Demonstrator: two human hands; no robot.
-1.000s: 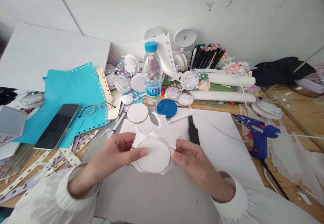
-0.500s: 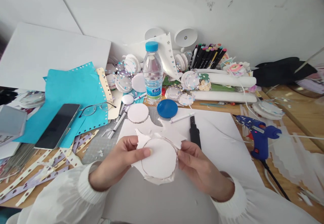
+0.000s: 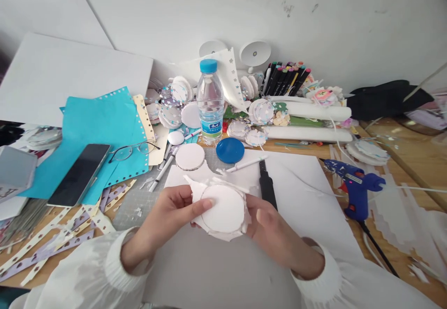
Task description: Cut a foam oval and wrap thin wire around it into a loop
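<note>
A white foam board piece (image 3: 202, 191) with ragged, torn edges and a round outline cut in it is held over the white sheet. Its round middle (image 3: 223, 210) faces up toward me. My left hand (image 3: 172, 218) is closed on the left side, thumb on top and fingers underneath. At the right edge, my right hand (image 3: 272, 227) has its fingers curled behind the board, with the thumb lifted off the front. Beyond the board lie a finished-looking white disc (image 3: 190, 156), a round blue lid (image 3: 230, 150) and a white pen (image 3: 247, 163).
A water bottle (image 3: 210, 104) stands behind the lid. A black-handled tool (image 3: 267, 185) lies on the white sheet (image 3: 303, 206). To the right is a blue glue gun (image 3: 354, 185) with its cord. Leftward are a phone (image 3: 80, 174), glasses (image 3: 132, 152) and blue paper (image 3: 94, 122).
The foam board's upper right flap has folded back, and the piece has shifted slightly up and right. My right thumb has come off the rim while its fingers moved behind the edge.
</note>
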